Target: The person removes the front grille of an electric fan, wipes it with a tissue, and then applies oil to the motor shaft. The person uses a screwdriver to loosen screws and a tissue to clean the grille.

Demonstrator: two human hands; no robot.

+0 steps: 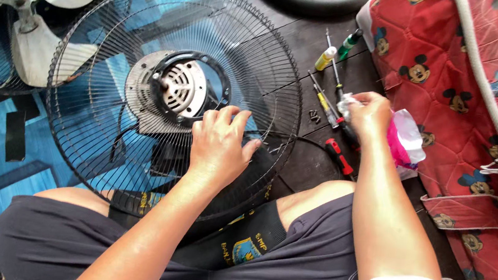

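Note:
A black wire fan guard [117, 37] lies tilted across my lap, with the grey fan motor [181, 87] and its shaft at the centre. My left hand [218, 143] rests on the guard's wires just right of the motor, fingers curled over them. My right hand [369, 113] hovers over the dark floor to the right, fingers pinched on a small pale object I cannot make out. Under it lie several screwdrivers [328, 105], one with a red and black handle [339, 157].
A grey fan blade set [37, 22] lies at the upper left on another guard. A red cartoon-print quilt [470, 121] fills the right side, with a pink and white plastic bag [406, 139] at its edge. Small bottles [326, 58] and screws [314, 115] sit on the floor.

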